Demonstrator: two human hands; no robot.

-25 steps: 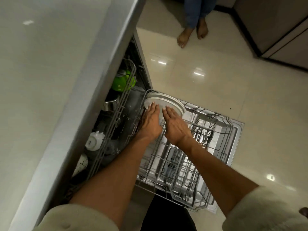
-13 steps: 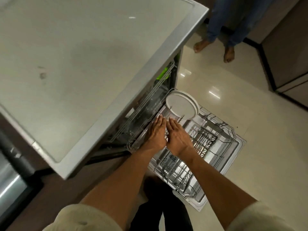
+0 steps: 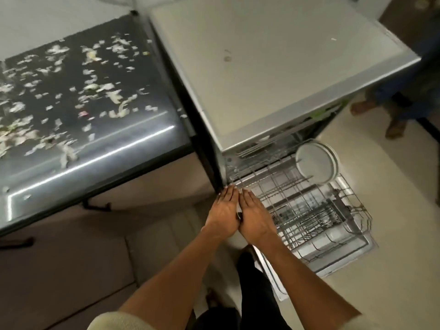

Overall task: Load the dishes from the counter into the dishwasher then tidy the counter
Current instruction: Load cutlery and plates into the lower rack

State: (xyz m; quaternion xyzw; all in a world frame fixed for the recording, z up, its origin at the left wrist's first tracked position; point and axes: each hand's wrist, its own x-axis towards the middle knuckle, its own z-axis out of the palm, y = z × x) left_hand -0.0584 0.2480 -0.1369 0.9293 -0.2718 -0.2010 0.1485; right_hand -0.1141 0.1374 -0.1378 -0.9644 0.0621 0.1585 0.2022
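The dishwasher stands open with its lower wire rack pulled out over the dropped door. White plates stand on edge at the rack's far end. My left hand and my right hand lie side by side, palms down, fingers straight, above the rack's near left corner. Neither hand holds anything. The dark counter to the left is strewn with pale food scraps.
The dishwasher's grey top is bare but for a small stain. Another person's bare feet stand on the tiled floor beyond the dishwasher at the right. Cabinet fronts with dark handles sit under the counter.
My hands have drawn back from the plates toward me, to the rack's near corner. The view has lifted and swung left, bringing the scrap-covered counter into sight.
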